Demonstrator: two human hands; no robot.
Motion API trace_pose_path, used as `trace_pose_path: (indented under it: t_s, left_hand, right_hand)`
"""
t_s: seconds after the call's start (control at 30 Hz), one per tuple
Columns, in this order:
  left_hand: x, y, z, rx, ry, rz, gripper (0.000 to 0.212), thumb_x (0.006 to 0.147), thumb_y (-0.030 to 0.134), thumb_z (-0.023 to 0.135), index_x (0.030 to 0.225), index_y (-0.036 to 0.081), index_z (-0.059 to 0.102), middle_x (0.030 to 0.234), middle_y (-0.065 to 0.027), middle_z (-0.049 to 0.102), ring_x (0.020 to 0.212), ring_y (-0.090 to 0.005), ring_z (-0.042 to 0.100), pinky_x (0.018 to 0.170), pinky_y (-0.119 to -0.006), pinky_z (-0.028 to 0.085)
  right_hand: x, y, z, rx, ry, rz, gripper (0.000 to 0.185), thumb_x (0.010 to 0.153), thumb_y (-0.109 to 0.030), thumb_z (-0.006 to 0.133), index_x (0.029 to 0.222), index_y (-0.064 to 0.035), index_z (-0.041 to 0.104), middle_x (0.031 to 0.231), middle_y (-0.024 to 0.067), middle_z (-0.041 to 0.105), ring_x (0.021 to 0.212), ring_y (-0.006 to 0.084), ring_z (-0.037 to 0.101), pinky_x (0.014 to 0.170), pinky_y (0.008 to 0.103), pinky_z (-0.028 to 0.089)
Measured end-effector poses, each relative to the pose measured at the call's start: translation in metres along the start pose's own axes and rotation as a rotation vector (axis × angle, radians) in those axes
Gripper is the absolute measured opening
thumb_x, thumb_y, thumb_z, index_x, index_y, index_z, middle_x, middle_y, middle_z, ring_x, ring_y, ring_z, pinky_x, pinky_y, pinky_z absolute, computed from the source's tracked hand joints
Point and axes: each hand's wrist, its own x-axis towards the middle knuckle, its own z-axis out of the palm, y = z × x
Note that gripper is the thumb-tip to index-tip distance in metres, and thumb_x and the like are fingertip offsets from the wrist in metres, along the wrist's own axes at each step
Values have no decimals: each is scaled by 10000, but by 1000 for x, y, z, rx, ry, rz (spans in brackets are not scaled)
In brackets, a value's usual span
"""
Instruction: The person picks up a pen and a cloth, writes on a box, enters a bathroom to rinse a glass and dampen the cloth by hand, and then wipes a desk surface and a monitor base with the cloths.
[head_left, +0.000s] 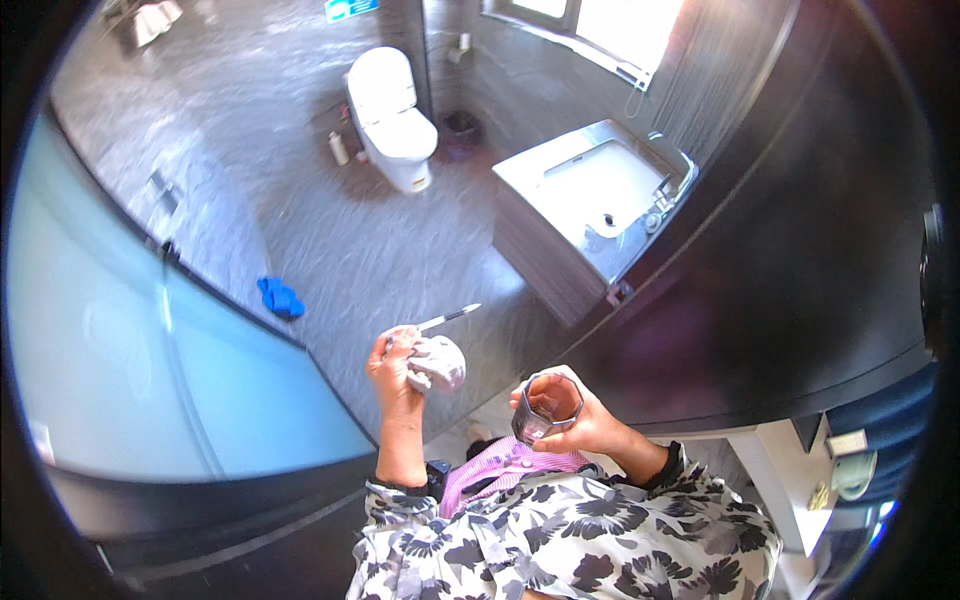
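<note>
My left hand (395, 364) is closed around a slender brush-like tool (448, 318) with a pale pointed tip, which points to the upper right. The same hand holds a crumpled whitish cloth (437, 362). In my right hand (592, 420) is a faceted, dark-tinted drinking glass (536, 424), its rim facing up towards me; my fingers wrap its side. The two hands are apart, both in front of my floral-patterned top.
Ahead stands a white toilet (405, 139) with its lid up, a white bottle (338, 148) beside it. A washbasin (600, 187) with a faucet is at the right. A blue cloth (280, 297) lies near the frosted glass panel (150, 322). A dark bin (461, 126) stands behind.
</note>
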Motion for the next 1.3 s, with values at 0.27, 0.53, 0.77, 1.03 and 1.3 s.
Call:
trace_pose_path:
  t_s: [0.27, 0.53, 0.77, 1.03, 1.3]
  left_hand:
    - [151, 24, 17, -76, -281, -181, 142, 845, 145, 620, 920, 24, 615, 792, -58, 599, 689, -138, 590, 601, -276, 500]
    - [333, 19, 42, 152, -908, -396, 68, 704, 64, 692, 744, 10, 689, 972, -123, 653, 795, -181, 621, 704, -287, 490]
    - [429, 7, 136, 591, -1597, -202, 150, 624, -7, 758, 767, 26, 731, 1103, -106, 636, 1011, -178, 586, 847, -304, 472]
    - [538, -46, 200, 580, -1839, -492, 196, 613, 33, 800, 800, 56, 747, 1410, -180, 431, 1346, -269, 347, 1043, -390, 337]
    - [661, -111, 258, 319, -1752, -1250, 185, 663, 6, 712, 845, -24, 710, 1094, -171, 635, 998, -225, 611, 864, -303, 464]
  right_hand:
    - [129, -24, -21, 272, 278, -48, 631, 715, -39, 712, 1274, -110, 427, 1218, 119, 512, 1151, 224, 506, 945, 378, 453]
    - [255, 3, -52, -70, 854, -178, 616, 710, -84, 797, 1221, -78, 453, 1155, 115, 548, 1077, 199, 528, 891, 347, 486]
    - [334, 18, -89, -204, 1203, -225, 587, 703, -99, 822, 1173, -54, 474, 1075, 84, 541, 1042, 182, 538, 892, 330, 486]
    - [457, 58, -144, 37, 1318, -362, 509, 724, 11, 771, 1142, -50, 488, 1072, 59, 521, 1053, 181, 576, 914, 323, 480]
    - [582, 47, -198, 75, 1328, -387, 589, 741, -84, 796, 1199, -34, 431, 1102, 92, 518, 1066, 188, 546, 822, 338, 543]
